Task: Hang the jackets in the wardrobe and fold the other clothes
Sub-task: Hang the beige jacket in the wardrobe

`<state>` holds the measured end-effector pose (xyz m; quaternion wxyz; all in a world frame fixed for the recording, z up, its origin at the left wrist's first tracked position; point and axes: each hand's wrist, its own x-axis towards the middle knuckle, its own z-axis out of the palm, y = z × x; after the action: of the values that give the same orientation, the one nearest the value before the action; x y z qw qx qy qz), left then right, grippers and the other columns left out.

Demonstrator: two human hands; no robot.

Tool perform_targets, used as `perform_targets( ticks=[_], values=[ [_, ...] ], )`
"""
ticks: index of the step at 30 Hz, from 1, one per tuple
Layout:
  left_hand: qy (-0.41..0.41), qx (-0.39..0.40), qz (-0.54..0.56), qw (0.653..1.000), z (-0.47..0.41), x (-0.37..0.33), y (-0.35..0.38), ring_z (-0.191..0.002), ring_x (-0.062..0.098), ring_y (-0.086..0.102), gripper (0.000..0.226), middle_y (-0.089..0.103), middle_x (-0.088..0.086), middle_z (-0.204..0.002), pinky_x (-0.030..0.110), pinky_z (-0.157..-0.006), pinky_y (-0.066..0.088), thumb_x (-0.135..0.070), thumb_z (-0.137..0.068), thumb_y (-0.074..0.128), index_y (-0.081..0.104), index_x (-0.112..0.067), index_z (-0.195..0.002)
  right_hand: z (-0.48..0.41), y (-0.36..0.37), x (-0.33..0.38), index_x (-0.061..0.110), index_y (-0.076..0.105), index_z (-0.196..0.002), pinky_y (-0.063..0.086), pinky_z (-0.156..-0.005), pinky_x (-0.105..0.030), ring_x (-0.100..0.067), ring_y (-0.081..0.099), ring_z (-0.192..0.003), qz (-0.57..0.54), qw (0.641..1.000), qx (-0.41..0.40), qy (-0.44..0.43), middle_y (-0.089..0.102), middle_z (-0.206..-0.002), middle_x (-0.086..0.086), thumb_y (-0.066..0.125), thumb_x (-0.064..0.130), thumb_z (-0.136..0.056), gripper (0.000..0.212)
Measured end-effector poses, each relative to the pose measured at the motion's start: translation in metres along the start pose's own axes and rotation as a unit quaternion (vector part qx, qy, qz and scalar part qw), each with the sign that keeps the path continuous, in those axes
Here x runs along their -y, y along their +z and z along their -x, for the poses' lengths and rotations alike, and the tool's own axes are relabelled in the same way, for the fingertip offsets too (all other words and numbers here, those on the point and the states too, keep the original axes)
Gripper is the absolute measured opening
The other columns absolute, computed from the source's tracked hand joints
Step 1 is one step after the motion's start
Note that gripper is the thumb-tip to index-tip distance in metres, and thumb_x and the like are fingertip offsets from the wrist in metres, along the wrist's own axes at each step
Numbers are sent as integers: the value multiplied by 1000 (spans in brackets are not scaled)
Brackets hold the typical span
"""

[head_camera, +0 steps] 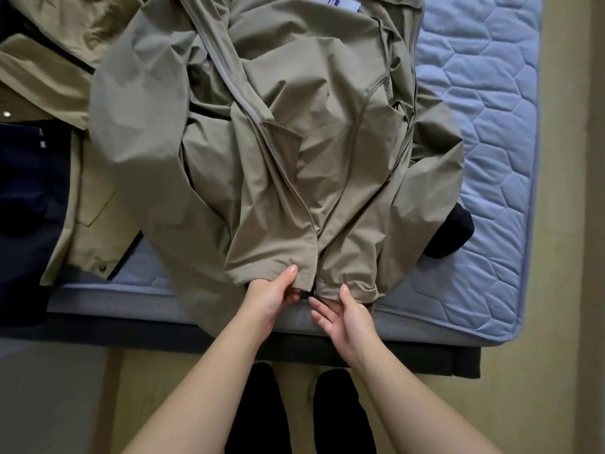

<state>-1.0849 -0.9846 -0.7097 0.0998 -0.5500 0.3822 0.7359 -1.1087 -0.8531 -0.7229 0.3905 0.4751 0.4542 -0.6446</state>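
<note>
- The left grip (274,298) pinches the near hem of the taupe jacket (294,142). The thumb lies on top of the fabric and the fingers curl under it, just left of the zipper (262,126).
- The right grip (347,319) is apart. Its fingers (322,311) are straight and point left along the mattress edge, and the thumb tip touches the hem just right of the zipper.
- The two grips are close together, with the dark bottom end of the zipper between them.
- The taupe jacket lies spread and creased on the bed (491,126), collar at the far side and hem at the near edge. One side hangs a little over that edge, left of the left grip. The zipper line runs crookedly from far left to near centre.
- A white label (340,1) with a blue mark shows at the collar, partly cut off by the frame.
- A lighter tan jacket (49,77) with snap buttons lies to the left, partly under the taupe one.
- A dark navy garment (26,191) lies at the far left, touching the tan jacket.
- A small dark piece of clothing (455,234) sticks out from under the taupe jacket's right side.
- The bed has a pale blue quilted mattress on a dark frame (458,358).
- The person's dark-clad legs (262,404) stand on a wooden floor (563,224) near the bed.
</note>
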Motion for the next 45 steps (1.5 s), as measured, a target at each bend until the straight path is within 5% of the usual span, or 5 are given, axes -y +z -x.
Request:
perform_targets(
  ticks=[9, 12, 20, 29, 45],
  values=[
    [47, 212, -100, 971, 13, -15, -19, -52, 9, 43, 35, 43, 4, -58, 19, -60, 42, -24, -80, 70, 56, 6, -91, -9, 6, -1, -11, 66, -102, 56, -83, -28, -26, 70, -98, 103, 991, 80, -18, 72, -99, -19, 78, 11, -76, 37],
    [11, 257, -93, 962, 20, -14, -26, -56, 11, 41, 39, 49, 9, -69, 20, -56, 41, -19, -78, 73, 57, 10, -98, -14, 19, -3, -5, 67, -86, 54, -59, -18, -15, 71, -65, 178, 984, -11, -9, 73, -69, -9, 76, 12, -78, 20],
    [191, 62, -171, 965, 50, -39, -23, -47, 12, 46, 43, 48, 4, -49, 23, -58, 41, -39, -67, 79, 55, -4, -60, 39, 29, 6, -2, 69, -98, 38, -47, -18, -11, 59, -66, 37, 991, 125, -27, 70, -85, -7, 73, 22, -66, 40],
    [320, -37, -8, 947, 91, -63, 18, -63, 5, 52, 42, 51, 34, -79, 35, -62, 48, -25, -75, 75, 61, 13, -87, 97, 40, 23, 9, 66, -106, 45, -59, -20, -8, 65, -77, 8, 969, 217, -116, 73, -93, -1, 63, 26, -77, 34],
    [365, -66, -43, 928, 107, -66, 33, -109, 20, 65, 33, 69, 8, -113, 46, -99, 48, -13, -80, 75, 66, 0, -109, 108, 42, 18, 4, 60, -122, 38, -85, -38, -24, 56, -106, -47, 970, 206, -117, 66, -117, -12, 71, 29, -70, 59]
  ],
)
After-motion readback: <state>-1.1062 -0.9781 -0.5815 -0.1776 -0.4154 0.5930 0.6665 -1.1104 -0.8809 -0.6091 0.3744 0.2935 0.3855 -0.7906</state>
